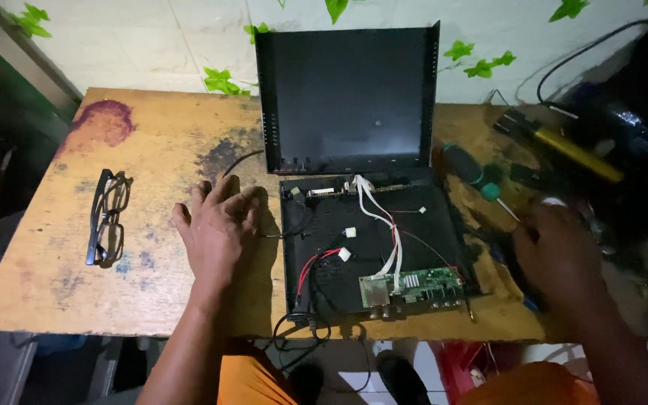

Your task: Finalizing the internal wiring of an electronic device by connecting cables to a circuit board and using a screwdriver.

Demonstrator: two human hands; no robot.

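Opened case (339, 225) mid-teardown, judged; left hand (223, 225) laid flat, fingers spread, nothing held; right hand (560, 259) blurred among tools, grip cannot be told; green board (414, 286) judged next, screwdriver (478, 176) needed.

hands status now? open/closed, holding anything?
Left hand: open, flat on the wooden table beside the opened black case, holding nothing.
Right hand: blurred, near the green-handled screwdriver; grip cannot be told.

An open black device case (369, 225) lies on the worn wooden table (151, 150), a green circuit board (412, 286) inside its near edge. The left hand (223, 229) rests flat just left of the case; glasses (108, 216) lie farther left. The right hand (560, 259) hovers right of it, near a green-handled screwdriver (474, 174).
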